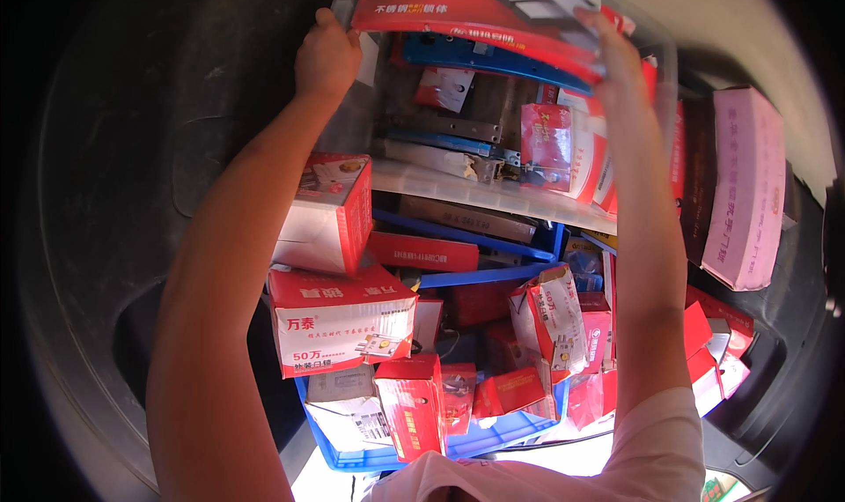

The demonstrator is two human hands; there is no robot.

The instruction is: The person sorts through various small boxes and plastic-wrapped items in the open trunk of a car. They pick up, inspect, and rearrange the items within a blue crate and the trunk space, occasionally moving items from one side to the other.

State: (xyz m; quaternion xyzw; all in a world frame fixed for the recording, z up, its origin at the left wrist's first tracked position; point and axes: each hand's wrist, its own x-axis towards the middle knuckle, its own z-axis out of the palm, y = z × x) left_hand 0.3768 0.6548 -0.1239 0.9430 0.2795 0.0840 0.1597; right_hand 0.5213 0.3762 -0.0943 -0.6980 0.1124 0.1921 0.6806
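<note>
A long flat red box, printed with a picture of metal parts, is raised and slightly tilted over a translucent plastic bin. My left hand is closed at the box's left end, beside the bin's rim; its fingertips are partly hidden. At the other end my right hand, blurred, grips the box with fingers on its top. Beneath it in the bin lie a blue metal strip, a small red-and-white box, a plastic-wrapped red box and several metal plates.
Nearer me, a blue crate is crowded with red-and-white boxes, including a large one with another box stacked behind. A pink carton stands right of the bin. Dark moulded plastic curves along the left.
</note>
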